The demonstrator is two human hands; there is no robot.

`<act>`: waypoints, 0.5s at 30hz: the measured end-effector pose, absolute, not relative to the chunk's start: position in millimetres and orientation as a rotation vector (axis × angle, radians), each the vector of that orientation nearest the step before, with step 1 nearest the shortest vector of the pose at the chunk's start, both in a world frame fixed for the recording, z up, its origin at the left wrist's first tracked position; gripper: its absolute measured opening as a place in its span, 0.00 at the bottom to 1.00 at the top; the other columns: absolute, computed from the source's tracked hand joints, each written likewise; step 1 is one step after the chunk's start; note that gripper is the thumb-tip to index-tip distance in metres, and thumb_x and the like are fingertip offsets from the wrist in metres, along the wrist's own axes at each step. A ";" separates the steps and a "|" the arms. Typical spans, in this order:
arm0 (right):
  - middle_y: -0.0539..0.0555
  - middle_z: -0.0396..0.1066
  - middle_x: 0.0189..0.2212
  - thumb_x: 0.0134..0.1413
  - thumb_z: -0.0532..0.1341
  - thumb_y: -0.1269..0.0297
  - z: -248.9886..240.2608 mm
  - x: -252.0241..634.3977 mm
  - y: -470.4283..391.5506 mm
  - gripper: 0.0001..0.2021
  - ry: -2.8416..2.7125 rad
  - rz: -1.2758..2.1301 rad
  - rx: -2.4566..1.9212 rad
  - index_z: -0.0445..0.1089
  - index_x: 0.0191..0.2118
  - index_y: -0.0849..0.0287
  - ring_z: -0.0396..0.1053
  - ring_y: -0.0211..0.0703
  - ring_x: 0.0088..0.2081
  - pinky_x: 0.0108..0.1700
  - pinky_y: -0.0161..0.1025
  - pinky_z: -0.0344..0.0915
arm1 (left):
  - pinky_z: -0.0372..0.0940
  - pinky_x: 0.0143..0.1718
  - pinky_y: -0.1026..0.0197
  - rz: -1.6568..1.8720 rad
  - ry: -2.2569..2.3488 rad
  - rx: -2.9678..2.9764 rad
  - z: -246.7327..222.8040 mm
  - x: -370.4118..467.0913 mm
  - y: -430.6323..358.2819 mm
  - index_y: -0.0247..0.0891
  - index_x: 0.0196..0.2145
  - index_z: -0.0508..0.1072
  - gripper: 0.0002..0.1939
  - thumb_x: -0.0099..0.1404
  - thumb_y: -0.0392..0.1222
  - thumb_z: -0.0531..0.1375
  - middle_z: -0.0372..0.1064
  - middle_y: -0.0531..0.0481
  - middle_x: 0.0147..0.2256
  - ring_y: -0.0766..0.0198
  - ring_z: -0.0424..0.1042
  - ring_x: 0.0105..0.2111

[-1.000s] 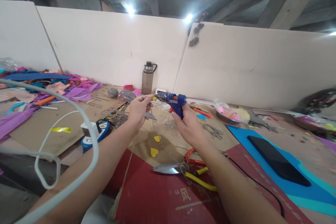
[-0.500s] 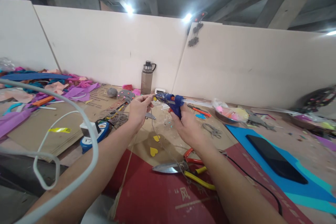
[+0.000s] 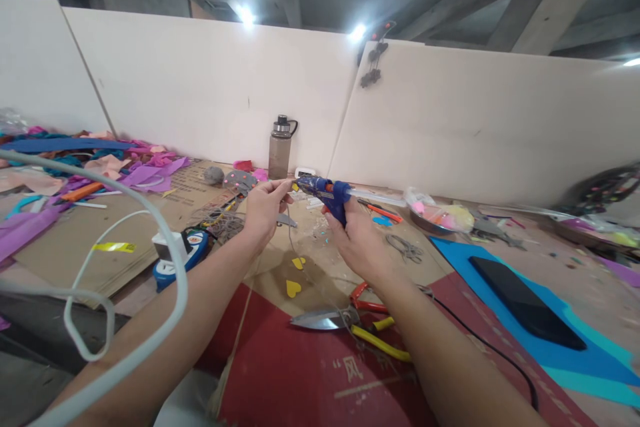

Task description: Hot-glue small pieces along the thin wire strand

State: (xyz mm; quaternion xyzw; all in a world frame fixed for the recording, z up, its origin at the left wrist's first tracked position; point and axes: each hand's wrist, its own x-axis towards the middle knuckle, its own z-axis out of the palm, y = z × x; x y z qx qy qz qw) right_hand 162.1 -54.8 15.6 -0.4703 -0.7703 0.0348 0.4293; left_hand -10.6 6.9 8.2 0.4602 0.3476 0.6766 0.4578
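Observation:
A blue hot glue gun (image 3: 323,192) with a clear glue stick in its back is gripped in my right hand (image 3: 357,233). My left hand (image 3: 267,210) pinches a small yellow piece (image 3: 295,187) right at the gun's nozzle; most of it is hidden by the fingers and the nozzle. A thin grey cord (image 3: 291,240) hangs below my left hand. Under the hands, two yellow heart cutouts (image 3: 293,289) lie on the cardboard (image 3: 270,267). Scissors (image 3: 320,320) with red handles and a yellow-handled tool (image 3: 380,341) lie near my right forearm.
A white cable (image 3: 175,240) loops across the left foreground over a blue power strip (image 3: 180,263). A bottle (image 3: 279,150) stands by the white partition (image 3: 200,80). To the right are a black phone (image 3: 525,300) on blue sheets and a bowl of pompoms (image 3: 440,217). Coloured scraps (image 3: 155,177) pile up left.

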 end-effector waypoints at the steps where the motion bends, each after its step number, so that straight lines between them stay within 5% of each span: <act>1: 0.62 0.70 0.40 0.58 0.50 0.64 15.5 162.2 -54.9 0.14 -1.922 0.087 -1.184 0.62 0.48 0.62 0.67 0.51 0.40 0.43 0.47 0.63 | 0.44 0.17 0.69 1.665 0.854 1.135 8.0 -10.7 7.1 0.33 0.25 0.73 0.12 0.51 0.46 0.66 0.64 0.54 0.16 0.75 0.55 0.15; 15: 0.64 0.70 0.41 0.58 0.50 0.63 16.7 161.3 -56.8 0.15 -1.923 0.092 -1.173 0.62 0.49 0.61 0.67 0.53 0.41 0.44 0.50 0.63 | 0.43 0.17 0.68 1.677 0.842 1.118 9.2 -11.1 8.2 0.33 0.27 0.74 0.11 0.51 0.45 0.66 0.64 0.53 0.17 0.76 0.53 0.14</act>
